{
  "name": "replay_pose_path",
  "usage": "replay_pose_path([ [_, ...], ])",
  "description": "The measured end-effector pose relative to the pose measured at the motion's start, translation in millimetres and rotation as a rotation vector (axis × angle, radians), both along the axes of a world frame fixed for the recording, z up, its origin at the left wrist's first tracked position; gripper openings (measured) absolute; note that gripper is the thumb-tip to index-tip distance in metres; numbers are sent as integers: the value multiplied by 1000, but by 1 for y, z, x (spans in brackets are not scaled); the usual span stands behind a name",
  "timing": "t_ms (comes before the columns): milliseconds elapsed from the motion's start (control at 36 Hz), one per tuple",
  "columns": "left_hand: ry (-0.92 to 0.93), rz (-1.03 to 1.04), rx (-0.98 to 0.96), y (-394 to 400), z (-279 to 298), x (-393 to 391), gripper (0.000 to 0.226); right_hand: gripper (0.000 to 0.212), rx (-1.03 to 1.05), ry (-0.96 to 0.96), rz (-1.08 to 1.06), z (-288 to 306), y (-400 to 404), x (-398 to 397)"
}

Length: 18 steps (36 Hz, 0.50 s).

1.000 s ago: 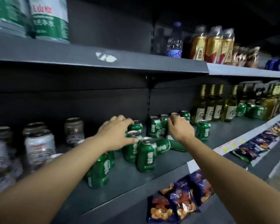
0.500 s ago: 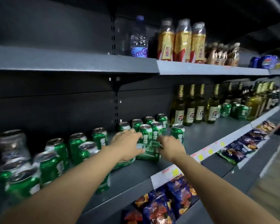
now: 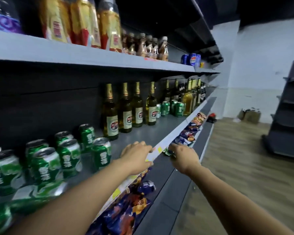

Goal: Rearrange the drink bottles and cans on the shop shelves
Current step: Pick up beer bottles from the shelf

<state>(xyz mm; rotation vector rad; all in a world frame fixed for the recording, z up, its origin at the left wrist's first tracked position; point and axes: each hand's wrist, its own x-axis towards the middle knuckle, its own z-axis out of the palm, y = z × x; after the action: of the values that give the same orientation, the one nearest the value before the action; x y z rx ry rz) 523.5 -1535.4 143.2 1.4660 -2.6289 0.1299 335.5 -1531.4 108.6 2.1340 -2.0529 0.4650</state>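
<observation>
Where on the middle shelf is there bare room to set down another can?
The widest free patch on the middle shelf lies in front of the tall beer bottles, between the near green cans and the far green cans, above the left hand. The near-left end is crowded with cans, one lying down.

two hands (image 3: pixel 137 156), four front beer bottles (image 3: pixel 125 109), three yellow bottles (image 3: pixel 81 22)

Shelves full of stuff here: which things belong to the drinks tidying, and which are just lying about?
Part of the job:
green cans
beer bottles
yellow-label bottles
blue cans
left hand
right hand

Just lying about:
snack packets
cardboard box
dark empty rack
</observation>
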Motion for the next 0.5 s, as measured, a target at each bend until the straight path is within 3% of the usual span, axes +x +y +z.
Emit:
replay_pose_path([
  [250, 19, -44, 31, -100, 0, -181, 43, 39, 5, 40, -84, 4, -68, -196],
  [500, 93, 41, 70, -207, 3, -313, 42, 32, 31, -20, -152, 2, -152, -352],
])
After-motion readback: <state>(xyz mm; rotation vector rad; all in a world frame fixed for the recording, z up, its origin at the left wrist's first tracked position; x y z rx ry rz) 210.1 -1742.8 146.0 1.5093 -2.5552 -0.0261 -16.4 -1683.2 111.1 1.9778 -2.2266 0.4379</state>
